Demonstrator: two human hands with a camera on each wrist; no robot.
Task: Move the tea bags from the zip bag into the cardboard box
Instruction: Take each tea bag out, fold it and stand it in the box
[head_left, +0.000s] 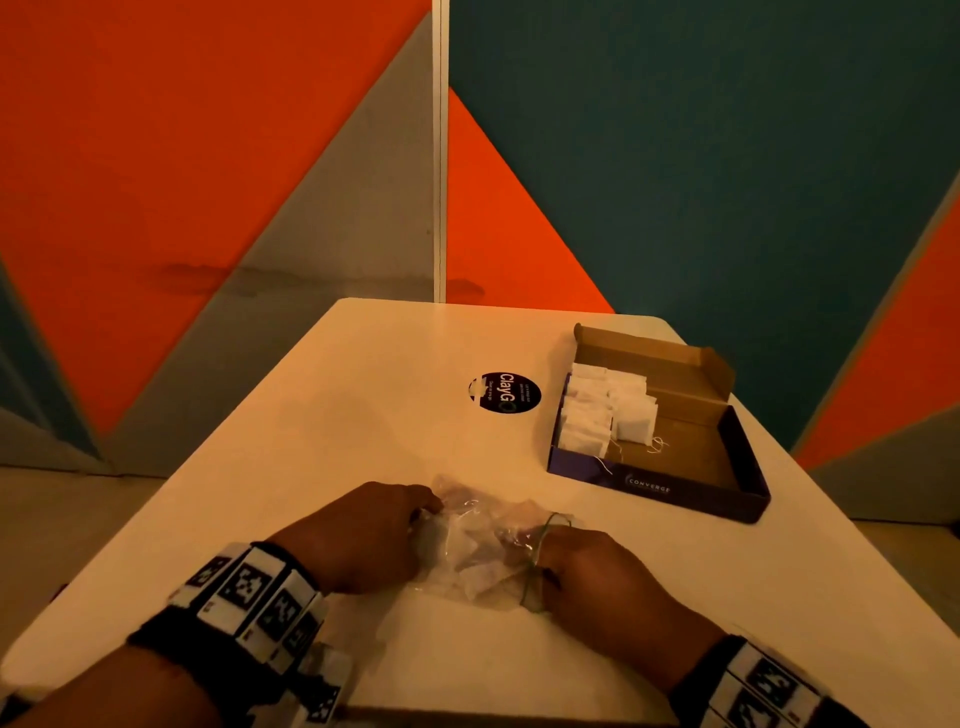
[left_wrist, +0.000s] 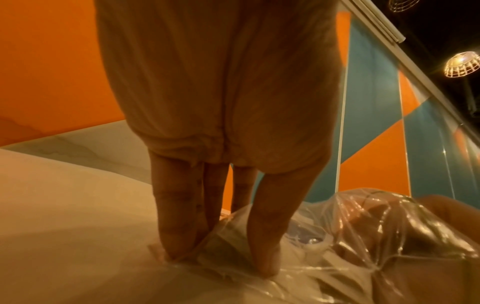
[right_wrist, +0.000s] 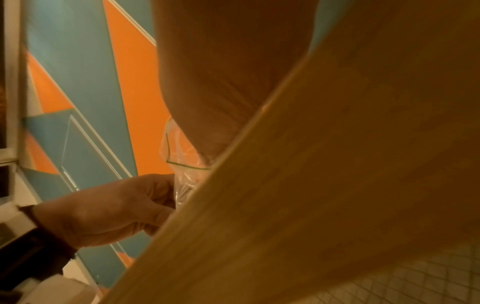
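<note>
Both wrists, banded with black-and-white marker blocks, come in from the near edge of the pale table (head_left: 322, 426). Leftmost is the left hand (head_left: 363, 535); the left wrist view shows its fingers (left_wrist: 176, 222) reaching almost straight down, tips pressed onto the edge of the clear zip bag (head_left: 483, 551) and pinning it to the tabletop rather than curling round it. That bag lies crumpled between the two hands, with a few tea bags showing dimly through the plastic, their number unclear. On its right side the right hand (head_left: 608, 582) meets the bag at its green-lined mouth — the fingers are tucked out of sight behind the plastic and the back of the hand, so I cannot tell whether they grip the bag or something inside it.

Farther back, mid-table, sits a round black sticker (head_left: 505, 392). To the right of it, well apart from the hands, the cardboard box (head_left: 696, 493) lies open, lid flap tilted back, with white tea bags (head_left: 602, 410) stacked in rows along its left half — strings trailing onto the bare brown floor.
</note>
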